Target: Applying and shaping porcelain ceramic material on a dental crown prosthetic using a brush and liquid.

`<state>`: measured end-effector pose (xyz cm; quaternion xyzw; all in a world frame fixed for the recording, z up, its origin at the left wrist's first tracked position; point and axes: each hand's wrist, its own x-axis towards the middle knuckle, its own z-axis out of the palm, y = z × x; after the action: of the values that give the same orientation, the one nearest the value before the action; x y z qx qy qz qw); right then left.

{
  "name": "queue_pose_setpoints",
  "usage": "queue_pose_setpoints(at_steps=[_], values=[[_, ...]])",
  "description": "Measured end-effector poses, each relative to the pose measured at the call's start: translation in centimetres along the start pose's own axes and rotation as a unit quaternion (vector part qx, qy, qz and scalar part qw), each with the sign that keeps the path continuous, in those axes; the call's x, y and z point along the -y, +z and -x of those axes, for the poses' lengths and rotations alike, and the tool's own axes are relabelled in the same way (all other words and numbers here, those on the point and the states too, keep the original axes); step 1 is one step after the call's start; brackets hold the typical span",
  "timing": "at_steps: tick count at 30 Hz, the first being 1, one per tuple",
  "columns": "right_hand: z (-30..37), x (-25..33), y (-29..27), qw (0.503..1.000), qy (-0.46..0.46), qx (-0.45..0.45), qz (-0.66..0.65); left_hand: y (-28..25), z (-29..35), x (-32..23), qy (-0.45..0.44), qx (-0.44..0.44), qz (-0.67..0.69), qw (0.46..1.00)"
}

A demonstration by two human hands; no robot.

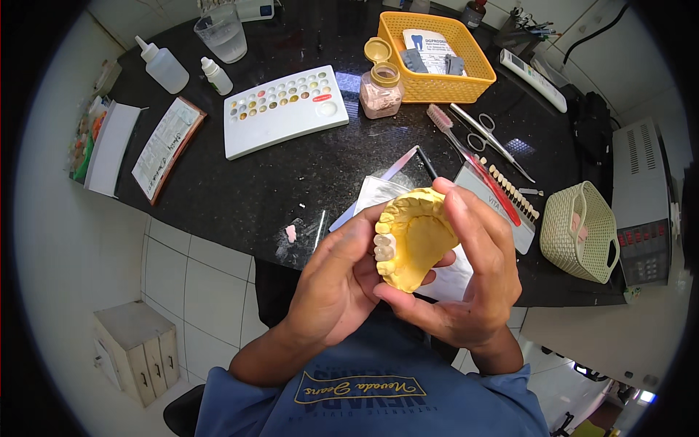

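A yellow plaster dental cast (431, 244), shaped like an arch of teeth, is held above the near edge of the counter. My left hand (331, 280) grips its left side, thumb near the teeth and fingers partly hidden behind it. The fingers of my right hand (480, 269) press on the cast's upper right edge, with the thumb at its lower edge. Two or so pale tooth crowns (384, 247) stand out on the left of the arch. Beneath the hands lies a white tissue (378, 191), partly covered by the cast. A black-handled tool (426, 162) rests just beyond.
On the dark counter (291, 189) are a white palette (291, 131), a powder jar (381, 93) with its lid up, a yellow basket (466, 91), scissors (486, 135), a red toothbrush (477, 167), a tooth shade guide (513, 193) and a pale green basket (579, 244). Dropper bottles (166, 69) stand far left.
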<state>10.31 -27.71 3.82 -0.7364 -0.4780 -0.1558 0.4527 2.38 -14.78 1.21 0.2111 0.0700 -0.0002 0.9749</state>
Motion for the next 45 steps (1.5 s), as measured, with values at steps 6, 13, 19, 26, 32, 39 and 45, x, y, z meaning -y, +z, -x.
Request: queue_pose_setpoints(at_steps=[6,13,19,26,32,39,45], values=[[0.1,-0.1,-0.2,1.000,-0.018,-0.011,0.008,-0.2,0.4,-0.8,0.012,0.067,-0.066,0.996],[0.2,-0.2,0.0,0.997,-0.059,-0.037,0.012,-0.2,0.6,-1.0,-0.011,0.049,-0.102,0.994],[0.3,-0.1,-0.1,0.995,-0.088,-0.022,0.043,-0.3,0.6,-0.6,0.028,0.075,-0.122,0.989],[0.5,-0.3,-0.2,0.994,-0.092,-0.003,0.055,-0.5,0.8,-1.0,0.009,0.080,-0.076,0.994],[0.3,-0.7,0.0,0.995,-0.096,0.004,0.036,-0.5,0.9,-1.3,0.012,0.055,-0.106,0.993],[-0.1,-1.3,-0.1,0.997,-0.060,0.034,-0.041,0.9,0.8,-1.3,-0.035,-0.039,-0.090,0.995],[0.4,-1.9,0.6,0.990,0.005,0.032,-0.135,1.2,0.6,-1.1,-0.069,-0.070,-0.043,0.994]])
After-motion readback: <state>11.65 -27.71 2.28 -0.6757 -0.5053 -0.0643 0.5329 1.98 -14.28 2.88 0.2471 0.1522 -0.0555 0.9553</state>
